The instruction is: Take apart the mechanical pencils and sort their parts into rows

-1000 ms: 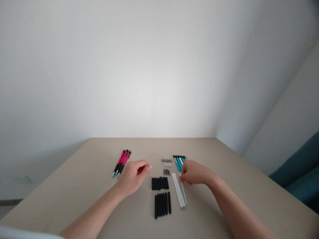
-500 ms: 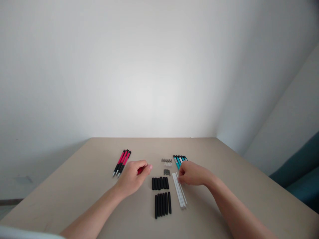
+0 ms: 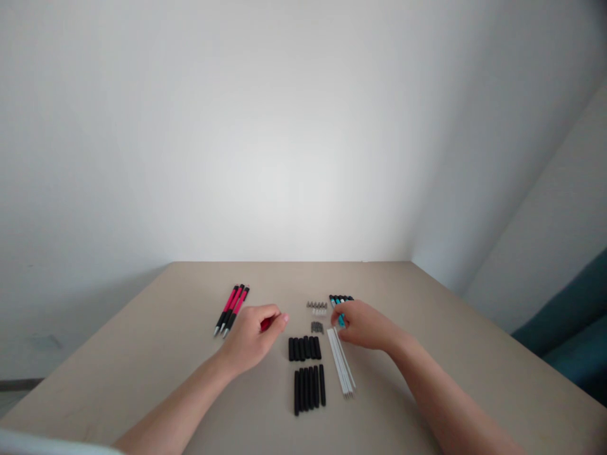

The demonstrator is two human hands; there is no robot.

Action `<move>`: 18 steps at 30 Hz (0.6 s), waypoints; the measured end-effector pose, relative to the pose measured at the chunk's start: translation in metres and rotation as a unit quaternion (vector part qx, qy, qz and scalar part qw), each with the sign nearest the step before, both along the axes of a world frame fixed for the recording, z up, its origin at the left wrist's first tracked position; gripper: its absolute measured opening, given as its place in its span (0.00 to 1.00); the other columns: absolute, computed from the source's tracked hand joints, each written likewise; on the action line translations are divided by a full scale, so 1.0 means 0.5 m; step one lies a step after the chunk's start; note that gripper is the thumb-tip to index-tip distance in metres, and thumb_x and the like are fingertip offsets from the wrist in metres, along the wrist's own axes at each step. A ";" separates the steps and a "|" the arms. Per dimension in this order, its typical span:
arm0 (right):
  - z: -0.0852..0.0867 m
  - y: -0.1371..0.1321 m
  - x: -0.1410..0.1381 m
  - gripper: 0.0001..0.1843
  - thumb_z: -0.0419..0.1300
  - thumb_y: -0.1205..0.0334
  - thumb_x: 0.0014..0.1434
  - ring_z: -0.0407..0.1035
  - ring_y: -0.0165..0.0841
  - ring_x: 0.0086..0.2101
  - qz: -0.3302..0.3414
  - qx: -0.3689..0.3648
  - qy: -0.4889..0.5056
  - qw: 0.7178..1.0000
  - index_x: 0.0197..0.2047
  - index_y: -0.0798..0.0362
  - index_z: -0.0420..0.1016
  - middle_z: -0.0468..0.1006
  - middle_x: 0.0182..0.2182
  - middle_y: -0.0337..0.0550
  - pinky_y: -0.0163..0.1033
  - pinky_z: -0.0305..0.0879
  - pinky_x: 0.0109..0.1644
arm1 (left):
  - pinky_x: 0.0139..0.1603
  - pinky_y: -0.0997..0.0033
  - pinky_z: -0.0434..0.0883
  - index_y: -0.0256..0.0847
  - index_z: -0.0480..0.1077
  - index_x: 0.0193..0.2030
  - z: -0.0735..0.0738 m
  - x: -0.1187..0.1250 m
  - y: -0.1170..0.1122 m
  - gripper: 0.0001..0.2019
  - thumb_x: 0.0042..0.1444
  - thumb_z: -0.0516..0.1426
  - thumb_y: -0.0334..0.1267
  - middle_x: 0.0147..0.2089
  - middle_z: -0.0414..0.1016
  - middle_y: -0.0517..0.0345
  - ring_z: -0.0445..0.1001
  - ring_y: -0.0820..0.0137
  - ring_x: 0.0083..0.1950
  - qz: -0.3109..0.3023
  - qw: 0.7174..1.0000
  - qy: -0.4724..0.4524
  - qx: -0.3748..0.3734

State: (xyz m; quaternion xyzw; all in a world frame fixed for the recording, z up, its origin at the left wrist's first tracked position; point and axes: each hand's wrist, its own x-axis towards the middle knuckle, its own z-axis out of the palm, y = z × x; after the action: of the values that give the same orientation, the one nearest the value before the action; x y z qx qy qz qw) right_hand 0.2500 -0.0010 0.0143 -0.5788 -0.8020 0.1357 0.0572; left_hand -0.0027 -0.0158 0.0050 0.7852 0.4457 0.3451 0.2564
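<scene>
My left hand [image 3: 253, 335] is closed around a red pen barrel [image 3: 266, 323], most of which its fingers hide. Over the upper ends of several white pen refills [image 3: 339, 363], my right hand [image 3: 365, 325] hovers with thumb and index finger apart; nothing shows between them. Behind that hand lie several blue pen barrels [image 3: 337, 301] with dark ends, partly covered by it. Small springs [image 3: 317, 327] sit left of its fingertips. Nearer me are a row of short black tubes [image 3: 305, 349] and a row of longer black tubes [image 3: 310, 389].
Three pink-and-black pens [image 3: 232, 309] lie side by side beyond my left hand. Small metal tips [image 3: 317, 305] and little clear pieces [image 3: 319, 312] are lined up at the middle of the beige table [image 3: 142, 328]. A white wall [image 3: 294, 158] rises behind it.
My right hand has shifted slightly up and left, and its thumb and index finger have spread apart. The left hand stays in place, still holding the red barrel.
</scene>
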 end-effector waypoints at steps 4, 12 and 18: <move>0.004 -0.002 -0.002 0.17 0.56 0.70 0.43 0.70 0.34 0.32 -0.004 -0.008 0.000 1.000 0.37 0.50 0.78 0.78 0.32 0.43 0.32 0.58 0.33 | 0.24 0.76 0.55 0.38 0.63 0.21 -0.001 0.000 0.000 0.20 0.60 0.48 0.47 0.17 0.60 0.65 0.58 0.76 0.20 -0.001 1.000 0.003 -0.001; 0.006 -0.003 -0.005 0.16 0.56 0.70 0.45 0.70 0.34 0.32 0.006 -0.016 -0.004 1.000 0.37 0.51 0.78 0.78 0.33 0.43 0.32 0.57 0.32 | 0.24 0.76 0.55 0.38 0.63 0.21 -0.001 -0.001 0.001 0.20 0.60 0.48 0.47 0.17 0.61 0.64 0.58 0.76 0.21 -0.001 1.000 0.005 -0.001; 0.007 -0.005 -0.004 0.16 0.56 0.68 0.44 0.69 0.34 0.31 0.008 -0.011 -0.007 1.000 0.38 0.50 0.78 0.77 0.32 0.43 0.33 0.57 0.32 | 0.24 0.76 0.55 0.38 0.63 0.21 0.001 -0.001 0.000 0.20 0.60 0.48 0.46 0.17 0.61 0.64 0.58 0.76 0.20 -0.002 1.000 0.005 -0.006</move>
State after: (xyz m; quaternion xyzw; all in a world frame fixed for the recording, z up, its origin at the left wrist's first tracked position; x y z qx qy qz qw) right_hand 0.2482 -0.0034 0.0180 -0.5740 -0.8054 0.1411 0.0444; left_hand -0.0034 -0.0161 0.0056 0.7861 0.4478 0.3377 0.2598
